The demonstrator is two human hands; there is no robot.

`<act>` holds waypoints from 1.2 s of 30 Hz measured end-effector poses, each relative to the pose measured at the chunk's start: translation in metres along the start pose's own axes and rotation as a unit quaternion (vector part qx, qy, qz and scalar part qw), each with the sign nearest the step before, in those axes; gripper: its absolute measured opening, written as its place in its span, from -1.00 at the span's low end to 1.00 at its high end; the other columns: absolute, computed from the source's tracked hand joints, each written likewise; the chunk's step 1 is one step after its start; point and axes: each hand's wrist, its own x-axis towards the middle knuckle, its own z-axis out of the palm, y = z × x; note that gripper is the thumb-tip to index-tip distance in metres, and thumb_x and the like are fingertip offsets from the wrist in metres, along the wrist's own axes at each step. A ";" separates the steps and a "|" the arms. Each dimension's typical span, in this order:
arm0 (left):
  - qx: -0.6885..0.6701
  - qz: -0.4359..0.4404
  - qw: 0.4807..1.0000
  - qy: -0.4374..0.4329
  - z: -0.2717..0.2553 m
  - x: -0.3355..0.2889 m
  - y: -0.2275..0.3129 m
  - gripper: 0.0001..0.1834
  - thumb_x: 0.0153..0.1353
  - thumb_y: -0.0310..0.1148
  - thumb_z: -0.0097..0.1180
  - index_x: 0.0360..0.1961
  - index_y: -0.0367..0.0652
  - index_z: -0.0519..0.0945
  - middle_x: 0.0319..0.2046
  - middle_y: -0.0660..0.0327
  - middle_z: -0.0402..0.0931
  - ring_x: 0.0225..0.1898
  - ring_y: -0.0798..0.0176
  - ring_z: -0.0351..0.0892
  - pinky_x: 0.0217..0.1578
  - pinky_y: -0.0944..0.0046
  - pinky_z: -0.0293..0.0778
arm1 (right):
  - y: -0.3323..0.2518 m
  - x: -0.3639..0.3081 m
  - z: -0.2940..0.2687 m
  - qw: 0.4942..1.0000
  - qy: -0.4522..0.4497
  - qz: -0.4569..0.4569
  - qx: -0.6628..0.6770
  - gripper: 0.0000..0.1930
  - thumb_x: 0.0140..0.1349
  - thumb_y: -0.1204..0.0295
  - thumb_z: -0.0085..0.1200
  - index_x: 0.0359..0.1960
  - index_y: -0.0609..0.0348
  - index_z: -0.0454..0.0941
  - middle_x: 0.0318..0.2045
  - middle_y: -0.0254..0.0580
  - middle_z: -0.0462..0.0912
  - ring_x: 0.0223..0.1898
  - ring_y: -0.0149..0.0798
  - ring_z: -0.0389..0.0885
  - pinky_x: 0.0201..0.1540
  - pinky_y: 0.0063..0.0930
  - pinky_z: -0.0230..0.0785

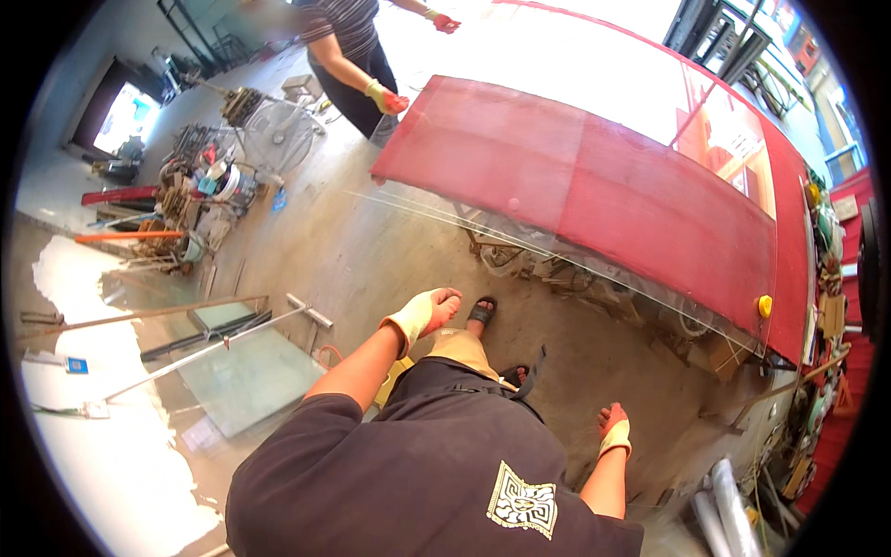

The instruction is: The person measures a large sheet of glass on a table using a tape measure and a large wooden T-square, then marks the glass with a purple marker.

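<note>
My left hand (pixel 429 316), in a cream work glove with red fingers, is held out in front of my body with its fingers curled in. No object shows in it. Low by my right side, my right hand (pixel 613 427) wears a matching glove; its fingers are bent and nothing is visible in them. Both hands are apart from the red-covered table (pixel 520 148) ahead of me. A clear glass sheet (pixel 464 221) lies on that table, its edge jutting past the near side. A small round yellow object (pixel 765 306) sits at the table's right end.
Across the table's left end stands a person (pixel 348 56) in a striped shirt and similar gloves. Glass panes (pixel 246 371) lie at the left near a long metal bar (pixel 213 353). A fan (pixel 278 135) and a cluttered bucket (pixel 232 186) stand farther back. Wrapped rolls (pixel 729 506) lean lower right.
</note>
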 end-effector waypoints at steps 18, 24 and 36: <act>0.112 -0.063 0.898 0.420 -0.271 0.133 -0.035 -0.33 0.43 0.01 0.07 0.39 -0.24 0.51 0.24 -0.18 0.62 0.33 -0.20 0.57 0.37 -0.05 0.43 | -0.070 -0.050 0.221 0.960 -0.134 -0.012 -0.247 -0.42 0.54 -0.11 0.05 0.26 0.14 0.48 -0.09 -0.20 0.74 -0.24 -0.31 0.66 -0.19 -0.34 0.48; 0.275 -0.123 0.865 0.401 -0.346 0.204 -0.035 -0.26 0.37 0.05 0.10 0.40 -0.27 0.50 0.34 -0.24 0.51 0.41 -0.26 0.47 0.43 -0.07 0.38 | -0.101 -0.060 0.237 0.937 -0.086 -0.114 -0.320 -0.46 0.57 -0.04 0.04 0.20 0.23 0.54 -0.18 -0.21 0.77 -0.34 -0.35 0.62 -0.26 -0.42 0.48; -0.005 -0.119 0.956 0.267 -0.362 0.245 -0.077 -0.59 0.65 -0.03 -0.08 0.14 -0.14 0.55 -0.44 0.21 0.63 -0.49 0.24 0.59 -0.40 0.18 0.47 | -0.067 -0.095 0.221 0.889 -0.016 -0.034 -0.456 -0.47 0.51 0.05 -0.02 0.02 0.38 0.67 -0.21 -0.05 0.80 -0.16 -0.14 0.77 -0.02 -0.24 0.60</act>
